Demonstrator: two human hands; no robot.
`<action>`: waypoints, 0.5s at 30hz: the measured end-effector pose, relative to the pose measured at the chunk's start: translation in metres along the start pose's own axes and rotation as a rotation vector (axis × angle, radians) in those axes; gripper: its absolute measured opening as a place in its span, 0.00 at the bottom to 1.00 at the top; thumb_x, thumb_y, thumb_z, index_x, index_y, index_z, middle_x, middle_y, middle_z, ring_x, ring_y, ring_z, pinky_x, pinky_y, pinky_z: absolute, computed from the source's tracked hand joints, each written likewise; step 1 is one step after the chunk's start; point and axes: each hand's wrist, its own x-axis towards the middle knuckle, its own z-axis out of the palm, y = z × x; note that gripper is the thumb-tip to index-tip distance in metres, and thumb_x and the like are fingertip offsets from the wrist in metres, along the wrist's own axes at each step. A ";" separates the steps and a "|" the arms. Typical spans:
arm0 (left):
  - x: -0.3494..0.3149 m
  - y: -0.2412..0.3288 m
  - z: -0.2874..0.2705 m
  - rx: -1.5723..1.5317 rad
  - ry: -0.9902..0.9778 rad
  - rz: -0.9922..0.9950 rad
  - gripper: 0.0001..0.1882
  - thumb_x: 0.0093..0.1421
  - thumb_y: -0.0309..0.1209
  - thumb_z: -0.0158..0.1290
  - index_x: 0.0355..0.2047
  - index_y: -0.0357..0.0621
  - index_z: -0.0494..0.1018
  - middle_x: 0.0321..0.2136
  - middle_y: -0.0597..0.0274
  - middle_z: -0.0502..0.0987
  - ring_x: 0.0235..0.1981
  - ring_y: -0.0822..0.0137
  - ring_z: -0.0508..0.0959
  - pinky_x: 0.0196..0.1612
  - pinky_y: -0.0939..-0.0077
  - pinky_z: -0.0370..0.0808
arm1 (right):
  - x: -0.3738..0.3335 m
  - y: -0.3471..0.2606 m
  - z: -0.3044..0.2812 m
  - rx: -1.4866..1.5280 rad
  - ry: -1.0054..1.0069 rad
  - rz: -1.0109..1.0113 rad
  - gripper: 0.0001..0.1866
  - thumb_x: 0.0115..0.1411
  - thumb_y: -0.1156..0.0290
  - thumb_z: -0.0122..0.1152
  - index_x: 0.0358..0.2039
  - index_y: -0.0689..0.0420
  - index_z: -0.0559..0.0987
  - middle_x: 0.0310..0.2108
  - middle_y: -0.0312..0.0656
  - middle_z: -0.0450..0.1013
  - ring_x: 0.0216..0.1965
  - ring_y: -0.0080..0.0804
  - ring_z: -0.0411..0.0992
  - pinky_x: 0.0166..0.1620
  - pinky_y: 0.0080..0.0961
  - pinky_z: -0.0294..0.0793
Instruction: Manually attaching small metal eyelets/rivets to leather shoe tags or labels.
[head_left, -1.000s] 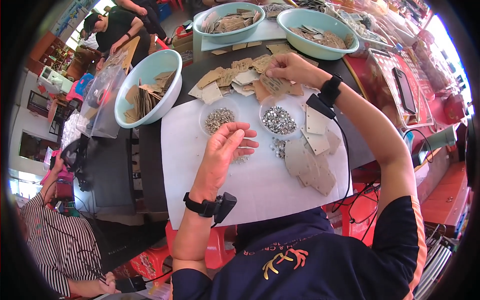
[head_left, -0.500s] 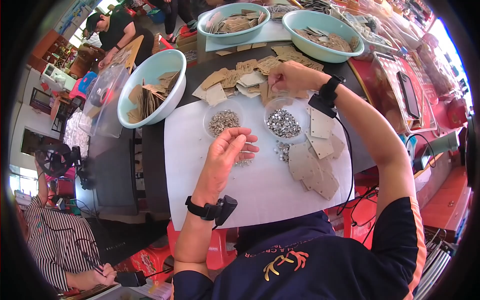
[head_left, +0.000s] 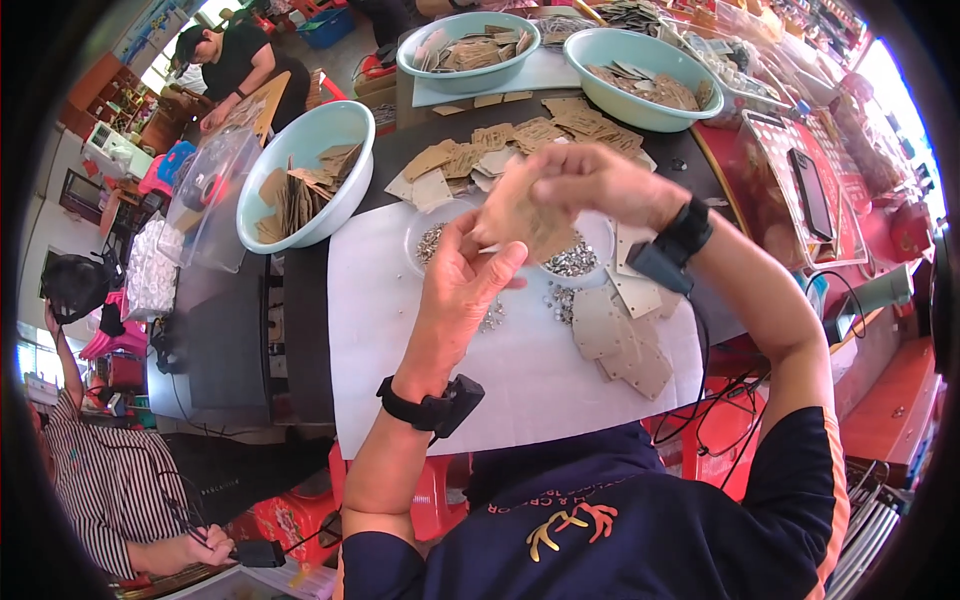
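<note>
**Two hands hold up one brown card piece over the white sheet**

Seen from the head camera: Three light blue bowls sit on the far side of the table. The left bowl [head_left: 300, 165] has brown card pieces standing in it. The far middle bowl [head_left: 468, 50] and the far right bowl [head_left: 640, 62] hold more of the same pieces. Two small clear dishes sit on the white sheet [head_left: 500, 370]. The left dish [head_left: 432, 240] holds tiny shiny metal bits. The right dish [head_left: 580, 255] holds more of them, but the hands cover part of it.

The left hand [head_left: 465, 290] and the right hand [head_left: 595, 185] meet above the dishes. Both pinch one brown card piece [head_left: 525, 215] between thumb and fingertips, with the other fingers loosely curled. I cannot tell if the left hand also holds a metal bit.

A flat pile of card pieces [head_left: 620, 335] lies on the sheet to the right. Loose pieces [head_left: 520, 140] lie past the hands.

At the far left, another person is cut off by the edge.
</note>
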 end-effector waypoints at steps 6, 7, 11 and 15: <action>0.008 0.017 -0.030 -0.050 0.108 -0.026 0.21 0.60 0.34 0.58 0.50 0.35 0.69 0.36 0.58 0.79 0.28 0.71 0.80 0.22 0.83 0.76 | -0.016 0.005 0.034 -0.094 0.111 0.115 0.20 0.63 0.59 0.59 0.49 0.60 0.75 0.39 0.36 0.75 0.38 0.21 0.73 0.37 0.21 0.76; 0.012 0.030 -0.044 -0.101 0.124 0.023 0.18 0.61 0.32 0.57 0.49 0.36 0.71 0.36 0.56 0.79 0.28 0.70 0.81 0.23 0.84 0.76 | -0.019 0.008 0.026 -0.158 0.155 0.100 0.20 0.64 0.59 0.58 0.49 0.60 0.76 0.39 0.37 0.74 0.37 0.22 0.73 0.37 0.22 0.77; 0.042 0.075 -0.133 -0.716 0.079 0.189 0.35 0.66 0.38 0.52 0.61 0.24 0.52 0.59 0.35 0.62 0.63 0.41 0.62 0.65 0.53 0.66 | -0.023 0.031 -0.048 -0.675 0.441 -0.042 0.16 0.61 0.63 0.58 0.46 0.58 0.78 0.42 0.43 0.75 0.41 0.32 0.76 0.43 0.30 0.77; 0.043 0.066 -0.163 -0.798 0.170 0.044 0.39 0.66 0.33 0.50 0.64 0.25 0.40 0.62 0.31 0.54 0.64 0.40 0.59 0.66 0.50 0.63 | -0.026 0.046 -0.106 -1.133 0.583 0.026 0.27 0.53 0.64 0.60 0.55 0.54 0.72 0.54 0.46 0.69 0.55 0.43 0.68 0.56 0.38 0.69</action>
